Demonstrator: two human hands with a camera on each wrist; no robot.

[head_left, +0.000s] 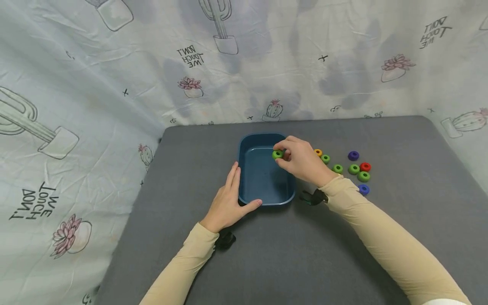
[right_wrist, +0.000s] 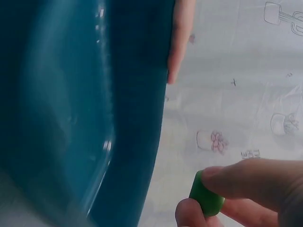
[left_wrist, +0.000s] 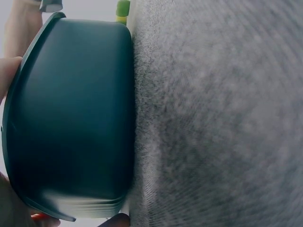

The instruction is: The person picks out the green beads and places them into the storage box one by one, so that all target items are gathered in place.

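A blue plastic bin [head_left: 267,199] stands on the grey table, its inner floor visible in the head view. My left hand [head_left: 227,205] rests against the bin's left side with fingers straight, the thumb at the near rim. Over the far right part of the bin, my right hand [head_left: 303,161] pinches a green ring [head_left: 277,154] between thumb and fingers. In the right wrist view the same green ring [right_wrist: 207,194] shows side-on, held above the rim. The left wrist view shows the bin's outer wall [left_wrist: 71,113] up close.
Right of the bin lie several loose rings: green ones [head_left: 353,169], a red one [head_left: 365,167], an orange one [head_left: 318,152], a purple one [head_left: 353,155] and a blue one [head_left: 364,189]. My right forearm passes close to them. A printed curtain [head_left: 297,63] hangs behind the table.
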